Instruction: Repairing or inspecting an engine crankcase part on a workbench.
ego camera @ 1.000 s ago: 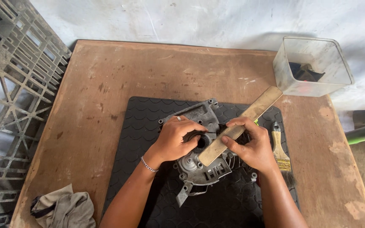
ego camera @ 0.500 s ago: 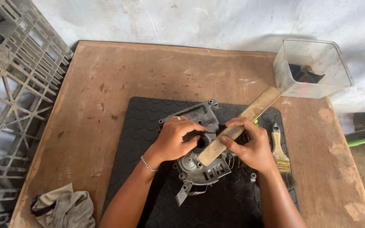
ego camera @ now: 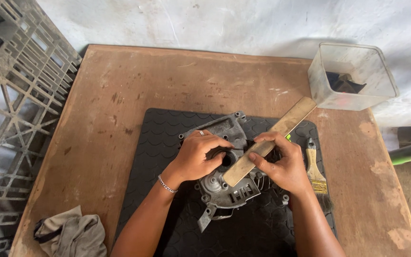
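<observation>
A grey cast-metal engine housing lies on a black rubber mat on the wooden table. My left hand rests on top of the housing, fingers curled over its round central opening. My right hand grips a long flat wooden stick that slants from the housing's middle up to the right. The stick's lower end lies across the housing between my two hands. A thin bracelet circles my left wrist.
A paintbrush with a wooden handle lies on the mat right of my right hand. A clear plastic tub with dark bits stands at the back right. A grey plastic crate is at the left, a crumpled rag at the front left.
Both hands stay on the housing and stick with almost no movement; the view shifts only slightly.
</observation>
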